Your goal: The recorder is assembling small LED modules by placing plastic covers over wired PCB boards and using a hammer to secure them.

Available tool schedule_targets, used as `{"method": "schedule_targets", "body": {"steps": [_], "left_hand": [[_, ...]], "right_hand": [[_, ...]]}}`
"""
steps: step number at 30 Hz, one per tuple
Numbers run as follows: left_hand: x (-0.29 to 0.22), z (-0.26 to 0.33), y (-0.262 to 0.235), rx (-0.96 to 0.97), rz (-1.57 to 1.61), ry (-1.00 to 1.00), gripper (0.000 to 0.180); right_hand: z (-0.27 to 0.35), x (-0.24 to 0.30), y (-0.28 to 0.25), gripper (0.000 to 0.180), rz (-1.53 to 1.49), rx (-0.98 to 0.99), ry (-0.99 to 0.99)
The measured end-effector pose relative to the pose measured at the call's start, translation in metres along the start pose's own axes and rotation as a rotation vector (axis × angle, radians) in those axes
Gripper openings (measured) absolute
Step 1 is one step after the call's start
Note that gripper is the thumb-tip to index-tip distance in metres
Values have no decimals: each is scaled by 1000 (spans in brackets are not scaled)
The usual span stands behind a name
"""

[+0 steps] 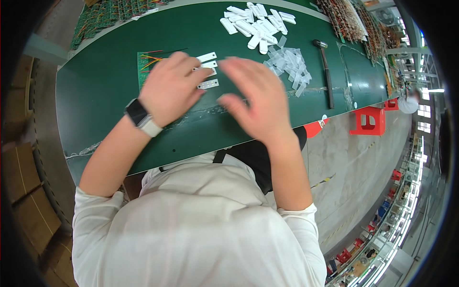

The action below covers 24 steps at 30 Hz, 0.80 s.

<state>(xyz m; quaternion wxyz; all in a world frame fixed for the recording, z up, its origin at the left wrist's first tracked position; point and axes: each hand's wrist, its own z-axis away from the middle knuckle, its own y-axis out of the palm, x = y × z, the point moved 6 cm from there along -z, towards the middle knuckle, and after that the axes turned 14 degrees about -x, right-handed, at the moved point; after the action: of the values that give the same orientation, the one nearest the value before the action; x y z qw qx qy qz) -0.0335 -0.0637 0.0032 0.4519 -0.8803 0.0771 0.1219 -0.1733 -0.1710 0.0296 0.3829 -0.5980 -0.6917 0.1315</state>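
Observation:
My left hand (172, 88), with a watch on its wrist, lies over a green circuit board (142, 64) with red, yellow and black wires. Its fingers are bent but apart from the thumb, and the fingertips touch or hover at small white strips with holes. One such strip (208, 84) lies between finger and thumb; another white strip (206, 57) lies just beyond the fingers. To the right of the strips, my right hand (258, 95) is slightly blurred, fingers stretched out and thumb spread. Nothing shows in it. The left hand hides much of the board.
White plastic casings (258, 26) are heaped at the far side of the green table (105, 105). Nearer lies a pile of clear strips (290, 64), with a hammer (326, 71) to its right. Circuit boards (107, 21) are stacked far left. Red stools (369, 121) stand beyond the table edge.

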Motion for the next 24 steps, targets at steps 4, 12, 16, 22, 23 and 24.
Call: {"method": "schedule_targets", "body": {"steps": [4,12,16,22,23,24], "left_hand": [[32,19,-15,15,-132,-101,51],[52,44,-19,-6,-222,-208,49],[68,46,-33,-11,-299,-226,50],[69,48,-47,-104,-306,-243,42],[66,51,-48,-97,-291,-273,39],[59,52,-46,-87,-273,-295,36]], "right_hand": [[37,-76,-47,28,405,-175,303],[6,-40,-39,35,-293,-59,544],[-5,29,-98,42,-1194,-340,291],[-23,43,-161,10,-1562,-137,289],[-25,43,-164,17,-1559,-58,258],[-24,41,-166,17,-1558,-76,261]]}}
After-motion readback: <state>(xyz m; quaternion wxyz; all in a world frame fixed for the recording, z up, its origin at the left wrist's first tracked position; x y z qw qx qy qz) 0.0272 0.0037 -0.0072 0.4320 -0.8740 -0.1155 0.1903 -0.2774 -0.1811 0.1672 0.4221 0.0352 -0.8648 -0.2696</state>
